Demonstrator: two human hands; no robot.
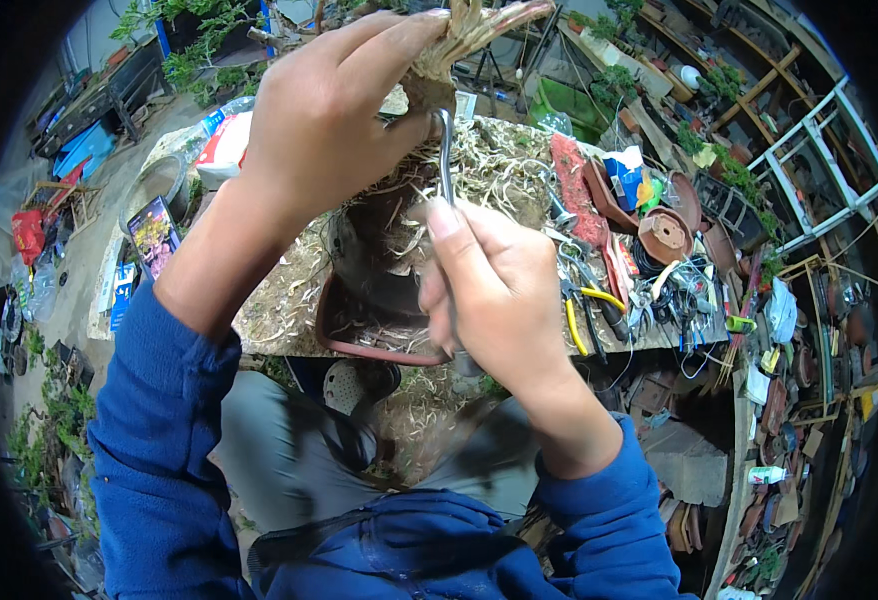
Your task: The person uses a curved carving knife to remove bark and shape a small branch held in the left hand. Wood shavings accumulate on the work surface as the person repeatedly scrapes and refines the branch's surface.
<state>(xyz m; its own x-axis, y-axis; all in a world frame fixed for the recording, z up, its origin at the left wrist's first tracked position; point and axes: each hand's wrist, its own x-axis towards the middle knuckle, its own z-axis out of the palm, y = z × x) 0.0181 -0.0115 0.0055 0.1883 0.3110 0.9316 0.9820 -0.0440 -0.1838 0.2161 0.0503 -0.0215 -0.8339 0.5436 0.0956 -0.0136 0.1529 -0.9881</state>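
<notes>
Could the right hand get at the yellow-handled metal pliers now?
Probably not without letting go: the right hand holds a bent silver metal tool, though the pliers lie close to its right, apparently unobstructed.

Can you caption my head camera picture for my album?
Left hand grips a woody stem, right hand a hooked metal tool, above a table strewn with pale shavings.

A pale, splintered piece of wood (469, 42) juts beyond the left hand (327, 112) gripping it; a slim, shiny metal hook tool (446, 165) stands nearly upright in the right hand (499, 285), bent end beside the left.
</notes>
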